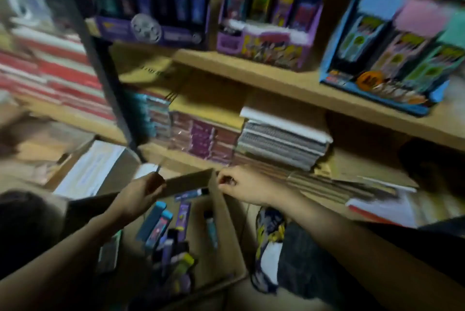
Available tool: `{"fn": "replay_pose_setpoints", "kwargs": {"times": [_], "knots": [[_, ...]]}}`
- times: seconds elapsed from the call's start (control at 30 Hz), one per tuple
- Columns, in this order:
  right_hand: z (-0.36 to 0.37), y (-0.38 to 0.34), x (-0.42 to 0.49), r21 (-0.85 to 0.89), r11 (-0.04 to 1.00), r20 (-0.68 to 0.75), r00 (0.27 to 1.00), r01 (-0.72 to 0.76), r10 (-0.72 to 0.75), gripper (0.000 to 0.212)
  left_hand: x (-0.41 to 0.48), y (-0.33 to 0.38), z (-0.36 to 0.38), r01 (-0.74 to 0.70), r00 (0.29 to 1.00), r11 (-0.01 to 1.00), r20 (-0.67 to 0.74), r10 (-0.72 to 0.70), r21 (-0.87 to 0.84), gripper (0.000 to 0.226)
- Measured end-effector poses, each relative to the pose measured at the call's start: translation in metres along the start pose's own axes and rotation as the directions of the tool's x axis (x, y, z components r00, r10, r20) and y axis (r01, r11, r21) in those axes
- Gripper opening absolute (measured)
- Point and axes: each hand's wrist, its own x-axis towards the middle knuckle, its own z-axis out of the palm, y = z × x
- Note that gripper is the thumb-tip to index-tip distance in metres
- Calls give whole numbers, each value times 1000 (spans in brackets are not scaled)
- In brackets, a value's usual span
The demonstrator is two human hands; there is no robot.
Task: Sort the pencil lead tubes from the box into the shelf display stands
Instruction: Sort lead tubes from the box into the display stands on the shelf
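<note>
1. Because the pencil lead tubes (151, 221) looked like small, stiff plastic cases, we judged them light and rather slick, with brittle leads inside. A pinch across the long sides at mid-body, clear of the cap, seemed the safest hold.
2. They lay loose in the box (226, 247), at 6 o'clock of our view.
3. Our left hand (141, 195), at the box's 11 o'clock, had its fingers curled round the far flap. A thin thing stuck up beside it, too blurred to name.
4. Our right hand (239, 185), at the box's 1 o'clock corner, was curled too, but we could not tell whether it gripped anything.
5. We counted one box and at least seven tubes; the heap at its near end was too blurred to count.
6. On the shelf (276, 79) stood three display stands: a dark stand (118, 27) at 11 o'clock, a purple stand (276, 50) at 12, and a blue stand (336, 44) at 2.
</note>
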Motion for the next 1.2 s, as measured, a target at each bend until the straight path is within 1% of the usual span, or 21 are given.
{"fn": "replay_pose_setpoints", "kwargs": {"times": [0.07, 0.13, 0.23, 0.3, 0.33, 0.4, 0.47, 0.5, 0.57, 0.63, 0.7, 0.8, 0.9, 0.97, 1.03, 1.07, 1.13, 1.2], "knots": [[46, 11, 22, 69, 991, 73, 991, -116, 111, 14, -21, -37, 23, 167, 986, 984, 6, -167, -56, 9], [88, 20, 39, 148, 960, 132, 967, -236, 217, 14, -40, -66, 46, 299, 954, 947, 54, -294, -120, 15], [145, 38, 56, 175, 904, 158, 917, -390, 365, 18, -61, -100, 76, 430, 902, 880, 144, -408, -200, 22], [178, 50, 60, 144, 865, 196, 871, -480, 450, 18, -71, -112, 90, 514, 856, 810, 233, -462, -283, 15], [192, 54, 60, 129, 851, 237, 850, -508, 471, 17, -75, -115, 96, 535, 841, 783, 279, -463, -316, 14], [215, 55, 59, 151, 828, 338, 815, -540, 470, 15, -81, -121, 108, 551, 822, 767, 372, -431, -328, 24], [233, 52, 57, 186, 796, 419, 779, -576, 466, 25, -87, -122, 117, 567, 798, 758, 446, -406, -324, 39], [240, 50, 57, 193, 780, 440, 763, -595, 473, 32, -90, -121, 121, 588, 783, 733, 467, -411, -341, 44], [253, 47, 57, 196, 755, 454, 740, -626, 495, 46, -92, -118, 129, 656, 746, 632, 481, -460, -413, 47], [265, 44, 57, 165, 748, 405, 736, -643, 543, 53, -90, -113, 137, 709, 705, 510, 464, -537, -487, 40], [275, 40, 55, 184, 712, 324, 726, -677, 607, 48, -86, -106, 145, 737, 660, 417, 433, -614, -532, 31], [287, 35, 53, 310, 577, 269, 652, -756, 709, 43, -82, -95, 154, 753, 615, 358, 396, -682, -553, 28], [288, 36, 51, 388, 485, 272, 601, -783, 752, 42, -82, -89, 159, 749, 576, 308, 348, -740, -586, 34], [287, 38, 50, 449, 448, 306, 604, -773, 736, 38, -82, -87, 161, 748, 552, 300, 304, -777, -591, 37], [285, 39, 48, 517, 409, 336, 618, -752, 711, 27, -84, -86, 162, 750, 537, 271, 315, -783, -604, 37], [284, 39, 46, 552, 380, 354, 622, -742, 699, 25, -85, -85, 162, 753, 538, 257, 342, -770, -605, 37], [281, 40, 44, 596, 338, 381, 627, -729, 679, 28, -88, -83, 163, 751, 564, 258, 387, -730, -608, 32], [279, 40, 42, 612, 340, 391, 647, -714, 655, 30, -90, -80, 164, 743, 586, 268, 402, -703, -613, 30]]}}
